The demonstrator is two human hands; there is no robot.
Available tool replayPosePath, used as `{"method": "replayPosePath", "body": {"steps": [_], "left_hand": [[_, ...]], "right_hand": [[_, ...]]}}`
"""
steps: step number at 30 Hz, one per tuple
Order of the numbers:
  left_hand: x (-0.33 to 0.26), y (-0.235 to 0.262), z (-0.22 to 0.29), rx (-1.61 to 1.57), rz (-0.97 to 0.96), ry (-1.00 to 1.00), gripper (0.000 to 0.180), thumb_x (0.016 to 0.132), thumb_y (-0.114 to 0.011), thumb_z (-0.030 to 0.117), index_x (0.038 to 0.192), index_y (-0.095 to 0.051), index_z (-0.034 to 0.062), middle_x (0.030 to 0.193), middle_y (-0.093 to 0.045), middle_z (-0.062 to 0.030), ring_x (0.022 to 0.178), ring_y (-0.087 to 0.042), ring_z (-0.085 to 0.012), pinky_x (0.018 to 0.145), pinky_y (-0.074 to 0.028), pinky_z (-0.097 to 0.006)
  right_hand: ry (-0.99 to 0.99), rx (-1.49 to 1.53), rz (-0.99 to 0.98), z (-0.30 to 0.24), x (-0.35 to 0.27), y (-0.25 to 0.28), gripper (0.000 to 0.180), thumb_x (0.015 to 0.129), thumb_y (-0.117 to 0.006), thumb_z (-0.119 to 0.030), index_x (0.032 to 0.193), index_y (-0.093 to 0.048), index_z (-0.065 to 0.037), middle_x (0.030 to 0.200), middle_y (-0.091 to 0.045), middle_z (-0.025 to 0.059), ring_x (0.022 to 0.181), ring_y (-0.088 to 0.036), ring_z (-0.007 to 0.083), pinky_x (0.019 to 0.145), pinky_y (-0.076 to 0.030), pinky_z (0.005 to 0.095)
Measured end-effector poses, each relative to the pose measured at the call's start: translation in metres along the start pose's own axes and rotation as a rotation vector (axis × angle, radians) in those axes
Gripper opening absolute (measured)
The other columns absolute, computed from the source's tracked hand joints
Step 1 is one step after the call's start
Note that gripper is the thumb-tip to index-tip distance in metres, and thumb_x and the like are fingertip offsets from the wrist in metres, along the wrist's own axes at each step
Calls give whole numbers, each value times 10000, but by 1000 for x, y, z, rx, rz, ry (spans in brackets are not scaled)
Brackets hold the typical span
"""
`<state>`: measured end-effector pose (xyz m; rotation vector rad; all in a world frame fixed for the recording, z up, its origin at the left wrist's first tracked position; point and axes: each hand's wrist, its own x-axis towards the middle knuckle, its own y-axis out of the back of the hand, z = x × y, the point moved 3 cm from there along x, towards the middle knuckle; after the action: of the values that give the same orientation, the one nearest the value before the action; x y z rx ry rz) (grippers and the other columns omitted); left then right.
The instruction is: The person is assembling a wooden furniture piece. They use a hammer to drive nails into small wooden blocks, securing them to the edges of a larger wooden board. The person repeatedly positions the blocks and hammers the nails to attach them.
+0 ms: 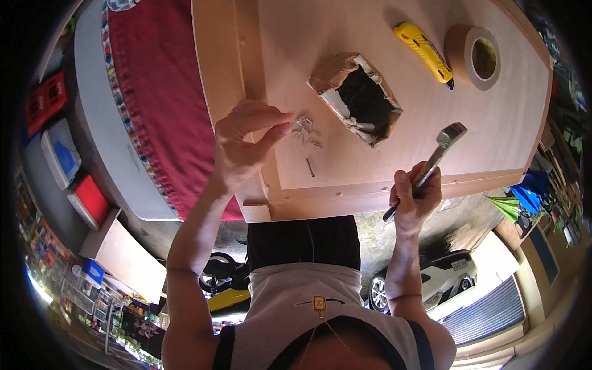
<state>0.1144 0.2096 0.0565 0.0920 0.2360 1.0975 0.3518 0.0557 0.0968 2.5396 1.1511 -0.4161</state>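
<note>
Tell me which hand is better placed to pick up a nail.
Left. The left hand is pinching at the loose nails on the board, fingertips touching them. The right hand is wrapped around the hammer.

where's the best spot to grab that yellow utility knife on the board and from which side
Grip the yellow utility knife around the middle of its yellow body, fingers across the two long sides. It lies flat on the wooden board, slanted, with its dark tip toward the tape roll. Probably come from above at the upper-left end, away from the tip, where the board is bare.
</note>
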Motion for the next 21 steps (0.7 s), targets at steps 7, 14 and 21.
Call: {"method": "replayPosePath", "body": {"steps": [7,14,21], "left_hand": [[1,-11,-1,580,55,-408,228,661,-760,35,865,-707,122,824,-653,1,776,-578,-194,740,-414,-354],[8,-19,6,713,41,-375,213,659,-751,54,848,-697,135,858,-663,23,799,-582,-181,754,-387,-348],[13,-29,13,847,16,-435,192,643,-707,53,789,-605,123,805,-588,0,805,-564,-198,727,-381,-379]], "right_hand": [[-104,-59,-39,23,1,-4,288,811,-738,-44,970,-504,8,581,-520,-5,426,-442,26,374,-325,180],[-111,-70,-6,24,3,-1,291,813,-742,-61,972,-508,10,577,-517,-8,426,-442,27,375,-325,180],[-83,-84,24,24,5,7,290,808,-739,-49,968,-506,18,595,-533,7,427,-453,32,378,-335,181]]}}
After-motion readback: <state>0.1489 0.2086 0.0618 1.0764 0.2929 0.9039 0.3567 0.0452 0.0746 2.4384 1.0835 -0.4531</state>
